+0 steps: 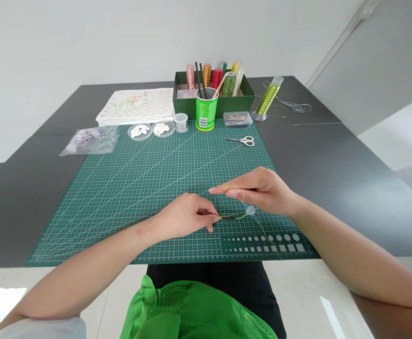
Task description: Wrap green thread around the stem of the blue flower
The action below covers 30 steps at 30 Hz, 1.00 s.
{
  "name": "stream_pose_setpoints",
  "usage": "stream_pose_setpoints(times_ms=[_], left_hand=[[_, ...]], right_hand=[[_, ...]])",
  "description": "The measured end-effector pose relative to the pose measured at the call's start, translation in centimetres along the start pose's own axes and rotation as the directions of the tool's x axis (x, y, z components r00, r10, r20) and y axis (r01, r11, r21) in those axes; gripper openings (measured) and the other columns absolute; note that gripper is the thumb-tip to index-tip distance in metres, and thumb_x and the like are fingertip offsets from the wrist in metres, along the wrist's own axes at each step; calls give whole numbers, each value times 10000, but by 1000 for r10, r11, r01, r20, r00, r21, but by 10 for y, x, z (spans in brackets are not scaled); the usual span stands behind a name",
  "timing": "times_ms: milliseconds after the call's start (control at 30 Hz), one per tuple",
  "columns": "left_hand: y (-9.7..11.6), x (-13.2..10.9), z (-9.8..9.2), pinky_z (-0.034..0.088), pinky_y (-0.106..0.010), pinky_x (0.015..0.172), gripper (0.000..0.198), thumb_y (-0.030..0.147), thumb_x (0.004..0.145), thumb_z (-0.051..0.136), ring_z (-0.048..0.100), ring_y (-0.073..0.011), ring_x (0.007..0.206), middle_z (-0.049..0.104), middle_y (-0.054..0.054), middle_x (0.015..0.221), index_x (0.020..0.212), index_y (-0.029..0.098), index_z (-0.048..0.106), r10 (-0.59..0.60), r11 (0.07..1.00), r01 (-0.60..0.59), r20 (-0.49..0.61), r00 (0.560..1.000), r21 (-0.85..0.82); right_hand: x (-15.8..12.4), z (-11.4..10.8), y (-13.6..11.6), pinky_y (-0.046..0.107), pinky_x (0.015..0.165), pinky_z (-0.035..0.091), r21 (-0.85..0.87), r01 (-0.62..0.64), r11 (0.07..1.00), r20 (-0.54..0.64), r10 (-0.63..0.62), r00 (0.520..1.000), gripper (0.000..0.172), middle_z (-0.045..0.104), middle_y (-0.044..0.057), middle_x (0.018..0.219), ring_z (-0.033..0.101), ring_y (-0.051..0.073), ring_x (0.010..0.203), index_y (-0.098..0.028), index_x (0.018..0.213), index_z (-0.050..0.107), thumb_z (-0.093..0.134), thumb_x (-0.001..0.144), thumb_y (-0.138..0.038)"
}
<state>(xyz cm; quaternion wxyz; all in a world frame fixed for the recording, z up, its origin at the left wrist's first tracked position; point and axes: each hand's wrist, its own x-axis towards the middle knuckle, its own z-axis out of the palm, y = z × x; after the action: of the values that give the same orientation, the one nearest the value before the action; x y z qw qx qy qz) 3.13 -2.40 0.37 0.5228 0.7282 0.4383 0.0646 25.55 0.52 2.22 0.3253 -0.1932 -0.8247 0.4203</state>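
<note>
My left hand [186, 219] is closed in a pinch on one end of a thin green wire stem [231, 217] just above the green cutting mat [138, 179]. A small clear petal or bead [250, 210] sits at the stem's other end, under my right hand [258, 189]. That hand hovers over it with fingers stretched leftward; its thumb side is hidden. A fine green thread [264, 233] trails from the stem toward the mat's front edge.
At the mat's far edge lie scissors [243, 140], a green cup [206, 109] with tools, a clear box [237, 119], two small dishes [140, 131] and a small spool [181, 122]. Behind them: a green box of thread spools [213, 96], a green wire spool [268, 98], paper sheets [137, 106], a plastic bag [89, 140].
</note>
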Motion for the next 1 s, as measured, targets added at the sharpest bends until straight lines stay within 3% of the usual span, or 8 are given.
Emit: stream_pose_setpoints(times_ms=[133, 333, 600, 800, 900, 1000], left_hand=[[1, 0, 1, 345, -231, 493, 224, 291, 937, 635, 502, -79, 469, 782, 35, 728, 797, 209, 791, 46, 999, -46, 5, 999, 6], [3, -2, -1, 411, -219, 547, 190, 254, 937, 650, 619, -94, 559, 785, 48, 729, 809, 222, 787, 90, 996, -88, -80, 993, 19], [2, -6, 1, 459, -203, 557, 123, 175, 902, 672, 700, -100, 616, 805, 49, 765, 866, 217, 782, 232, 968, -247, -215, 949, -45], [-1, -6, 0, 476, -195, 560, 104, 197, 908, 684, 691, -96, 612, 798, 37, 763, 882, 214, 783, 326, 937, -348, -405, 854, 20], [-3, -5, -2, 485, -204, 556, 104, 234, 919, 680, 691, -109, 611, 789, 23, 752, 930, 209, 781, 308, 938, -344, -542, 782, 36], [-4, -3, -8, 481, -213, 547, 142, 291, 944, 664, 683, -119, 606, 777, 11, 734, 965, 203, 774, 243, 948, -319, -658, 713, 4]], right_hand=[[1, 1, 9, 206, 768, 613, -53, -91, 994, -77, 87, 993, 258, 799, 30, 1144, 782, 145, 930, -222, 1201, 790, 620, 1008, -245], [1, -8, 27, 292, 913, 613, -96, -216, 972, -195, 194, 962, 263, 802, 25, 1142, 767, 193, 1043, -240, 1164, 807, 630, 993, -333], [2, -17, 44, 342, 884, 573, -100, -331, 938, -131, 317, 939, 364, 805, 64, 1121, 737, 226, 1014, -221, 1157, 814, 619, 981, -473], [0, -24, 56, 303, 670, 476, -112, -423, 899, -35, 422, 906, 496, 775, 66, 851, 634, 180, 730, -178, 1144, 819, 616, 953, -589], [-3, -26, 61, 287, 632, 423, -115, -435, 893, -20, 435, 900, 501, 747, 59, 813, 583, 164, 687, -183, 1109, 832, 637, 928, -608], [-5, -26, 63, 257, 535, 289, -142, -471, 871, 57, 482, 874, 520, 670, 21, 702, 428, 113, 562, -200, 1152, 823, 599, 943, -620]])
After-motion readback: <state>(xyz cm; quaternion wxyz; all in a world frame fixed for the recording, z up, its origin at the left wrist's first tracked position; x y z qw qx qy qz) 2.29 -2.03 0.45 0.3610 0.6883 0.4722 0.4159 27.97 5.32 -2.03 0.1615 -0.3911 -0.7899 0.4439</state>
